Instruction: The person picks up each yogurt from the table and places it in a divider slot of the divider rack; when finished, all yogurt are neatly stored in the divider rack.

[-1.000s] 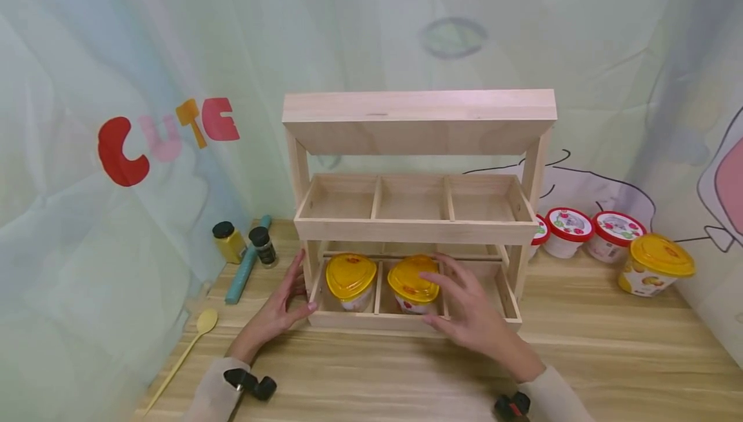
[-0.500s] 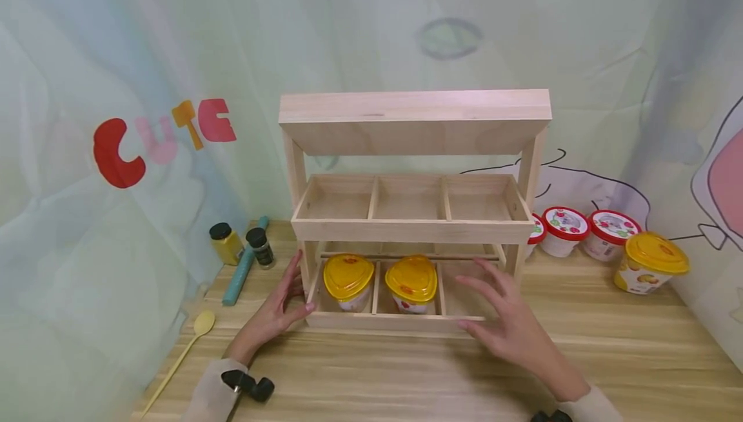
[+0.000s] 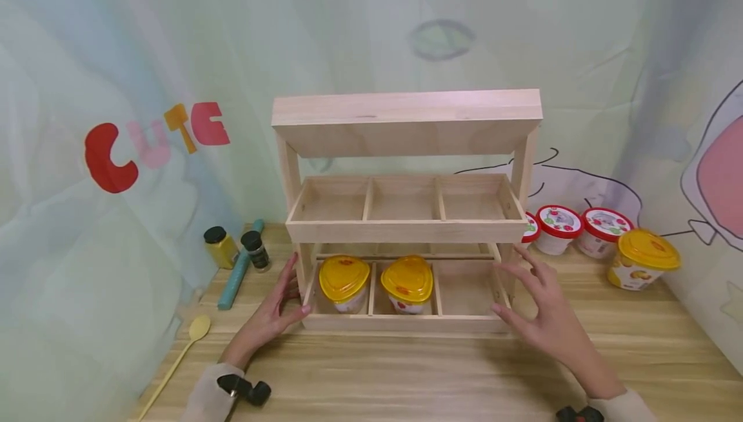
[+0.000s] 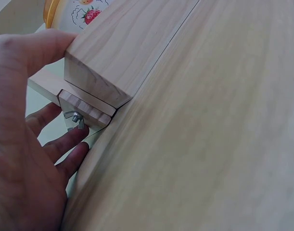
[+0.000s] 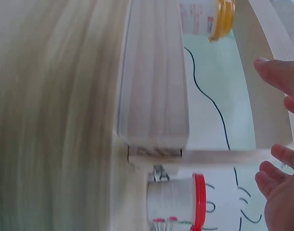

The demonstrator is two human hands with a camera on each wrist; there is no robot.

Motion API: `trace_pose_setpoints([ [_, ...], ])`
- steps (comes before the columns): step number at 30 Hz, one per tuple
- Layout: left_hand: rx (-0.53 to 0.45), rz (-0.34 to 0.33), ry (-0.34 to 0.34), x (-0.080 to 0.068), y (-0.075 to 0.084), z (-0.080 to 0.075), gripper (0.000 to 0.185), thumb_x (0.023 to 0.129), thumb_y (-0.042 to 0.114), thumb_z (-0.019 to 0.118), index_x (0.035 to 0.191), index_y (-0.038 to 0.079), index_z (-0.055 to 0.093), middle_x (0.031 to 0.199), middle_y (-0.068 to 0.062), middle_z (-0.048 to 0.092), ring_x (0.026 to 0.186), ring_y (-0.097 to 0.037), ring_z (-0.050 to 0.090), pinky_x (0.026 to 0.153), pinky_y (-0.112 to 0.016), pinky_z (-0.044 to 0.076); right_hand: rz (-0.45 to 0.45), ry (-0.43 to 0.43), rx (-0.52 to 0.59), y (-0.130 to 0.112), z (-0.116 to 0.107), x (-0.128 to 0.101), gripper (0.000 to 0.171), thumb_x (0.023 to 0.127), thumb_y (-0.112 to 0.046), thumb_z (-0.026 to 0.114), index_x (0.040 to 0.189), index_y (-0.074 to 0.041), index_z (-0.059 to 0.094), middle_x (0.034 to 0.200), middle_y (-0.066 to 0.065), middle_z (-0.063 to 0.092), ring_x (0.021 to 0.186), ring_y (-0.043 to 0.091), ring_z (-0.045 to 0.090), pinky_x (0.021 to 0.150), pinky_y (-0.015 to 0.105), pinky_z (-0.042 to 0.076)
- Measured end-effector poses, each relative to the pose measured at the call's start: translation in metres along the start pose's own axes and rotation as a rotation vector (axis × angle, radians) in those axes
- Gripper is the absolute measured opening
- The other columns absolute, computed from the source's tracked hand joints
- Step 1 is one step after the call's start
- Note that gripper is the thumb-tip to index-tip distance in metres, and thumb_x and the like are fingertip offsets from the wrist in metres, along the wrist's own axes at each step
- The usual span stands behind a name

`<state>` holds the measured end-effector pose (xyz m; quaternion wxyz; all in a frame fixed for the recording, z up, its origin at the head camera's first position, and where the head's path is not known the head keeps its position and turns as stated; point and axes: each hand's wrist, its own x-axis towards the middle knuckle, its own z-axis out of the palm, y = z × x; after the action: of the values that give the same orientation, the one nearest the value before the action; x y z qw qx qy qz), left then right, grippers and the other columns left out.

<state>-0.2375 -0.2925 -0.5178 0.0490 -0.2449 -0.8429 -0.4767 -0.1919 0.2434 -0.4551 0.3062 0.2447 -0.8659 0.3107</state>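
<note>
A two-tier wooden rack [image 3: 406, 231] with divided trays stands on the table. Two yellow-lidded tubs sit in its lower tray: one tub [image 3: 344, 279] in the left compartment, the other tub [image 3: 407, 280] in the middle one; the right compartment holds nothing. My left hand [image 3: 271, 314] grips the rack's lower left end. In the left wrist view its thumb [image 4: 53, 45] is at the tray's front corner, the fingers behind by a wing nut [image 4: 76, 117]. My right hand [image 3: 548, 315] is at the lower right end, thumb and fingers spread, holding nothing.
Several red-lidded tubs [image 3: 559, 228] and another yellow-lidded tub [image 3: 643, 257] stand at the back right. To the left are a yellow jar [image 3: 221, 249], a black-capped shaker [image 3: 256, 253], a teal stick [image 3: 235, 280] and a yellow spoon [image 3: 196, 330]. Curtains hang behind.
My right hand has moved away from the middle tub, rightward past the right compartment to the rack's right end. The left hand stays at the left end. The view has shifted slightly.
</note>
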Motion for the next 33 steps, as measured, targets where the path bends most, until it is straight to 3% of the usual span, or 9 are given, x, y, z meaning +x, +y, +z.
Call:
trace_pose_setpoints([
  [6,-0.005,0.018,0.006,-0.001,-0.003,0.0,0.109,0.099,0.007,0.074,0.175,0.026,-0.001,0.168,-0.033,0.037,0.135,0.005,0.053,0.112,-0.019,0.045,0.06,0.019,0.013,0.012,-0.015,0.001,0.08,0.068,-0.005,0.097,0.142,-0.011,0.066,0.162,0.028,0.046,0.141,0.052,0.043,0.099,0.073,0.044],
  [10,-0.011,0.024,0.008,0.0,-0.003,0.001,0.108,0.098,0.007,0.074,0.175,0.025,0.0,0.167,-0.033,0.038,0.135,0.004,0.053,0.113,-0.019,0.044,0.121,0.022,0.039,0.023,-0.027,0.003,0.085,0.07,-0.002,0.094,0.148,-0.01,0.06,0.164,0.029,0.041,0.148,0.058,0.035,0.104,0.09,0.033],
  [17,0.006,0.033,0.017,0.001,-0.004,0.002,0.108,0.098,0.006,0.074,0.175,0.022,0.001,0.165,-0.034,0.039,0.138,-0.025,0.059,0.113,-0.02,0.045,0.184,0.069,-0.051,0.051,-0.05,0.001,0.097,0.071,-0.011,0.091,0.158,-0.01,0.049,0.164,0.035,0.037,0.148,0.062,0.031,0.12,0.087,0.015],
  [25,-0.002,0.013,0.006,0.0,-0.003,0.0,0.108,0.099,0.008,0.074,0.175,0.026,0.0,0.166,-0.031,0.039,0.135,-0.002,0.055,0.114,-0.02,0.044,0.38,0.07,-0.145,0.074,-0.085,-0.001,0.095,0.089,-0.023,0.081,0.169,-0.013,0.031,0.172,0.032,0.03,0.154,0.06,0.026,0.125,0.082,0.013],
  [28,-0.003,0.011,0.004,0.0,-0.003,0.0,0.108,0.099,0.008,0.074,0.175,0.026,0.0,0.166,-0.031,0.04,0.134,0.001,0.054,0.114,-0.02,0.044,0.389,0.101,-0.164,0.082,-0.095,-0.003,0.094,0.09,-0.023,0.079,0.169,-0.011,0.03,0.171,0.032,0.031,0.155,0.059,0.026,0.126,0.08,0.017],
  [33,-0.003,0.01,0.006,0.0,-0.003,0.0,0.108,0.099,0.008,0.074,0.175,0.026,0.0,0.166,-0.031,0.041,0.134,0.002,0.055,0.113,-0.018,0.043,0.392,0.117,-0.144,0.097,-0.105,-0.003,0.09,0.092,-0.02,0.077,0.168,-0.008,0.03,0.168,0.036,0.032,0.151,0.061,0.026,0.127,0.079,0.013],
])
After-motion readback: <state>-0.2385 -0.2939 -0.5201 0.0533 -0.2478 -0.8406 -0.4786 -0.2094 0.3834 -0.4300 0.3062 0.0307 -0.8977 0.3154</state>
